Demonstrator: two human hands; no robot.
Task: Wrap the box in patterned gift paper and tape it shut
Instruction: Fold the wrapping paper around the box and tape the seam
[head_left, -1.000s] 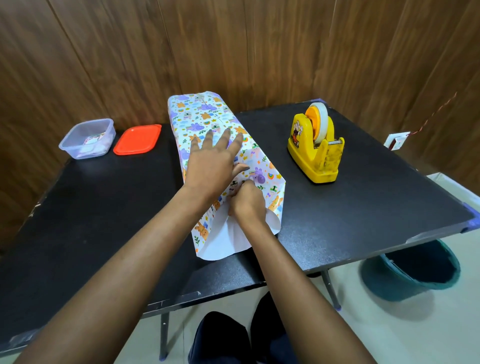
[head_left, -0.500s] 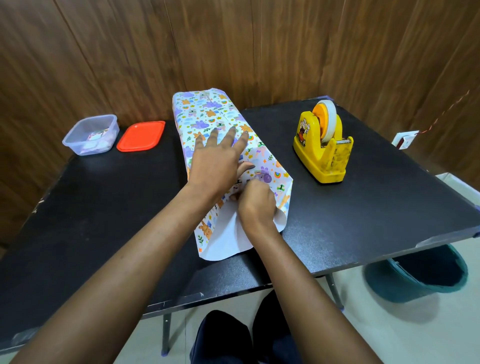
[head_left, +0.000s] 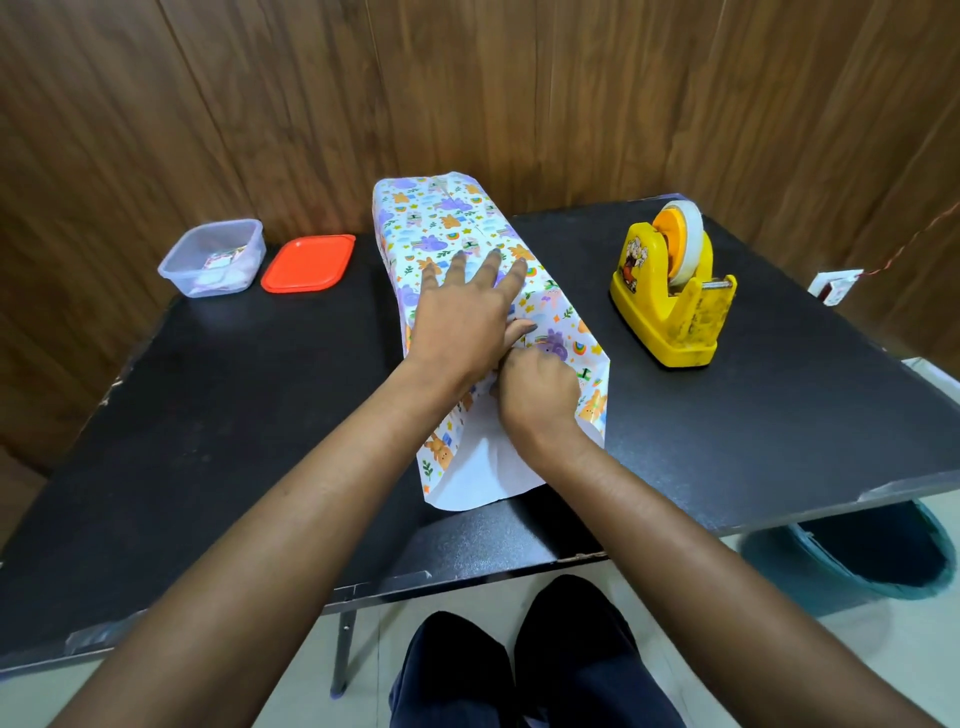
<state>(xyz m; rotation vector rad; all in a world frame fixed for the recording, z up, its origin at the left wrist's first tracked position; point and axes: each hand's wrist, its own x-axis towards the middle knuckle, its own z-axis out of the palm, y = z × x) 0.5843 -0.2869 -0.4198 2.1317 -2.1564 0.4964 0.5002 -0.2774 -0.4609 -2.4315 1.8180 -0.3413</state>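
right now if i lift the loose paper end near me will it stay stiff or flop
Probably floppy: the loose paper end sags in a soft curve onto the table, white underside showing. Likely to bend wherever it is pinched, since no crease or tape shows there. Probably light and slippy; the left hand lies flat on top, seemingly pinning it.

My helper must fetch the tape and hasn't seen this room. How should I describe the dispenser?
Look at the black table against the wood-panelled wall, then to the right of the wrapped box in its middle. The tape dispenser stands there alone: the only yellow thing on the table, with a cartoon sticker on its side and an orange-hubbed roll.
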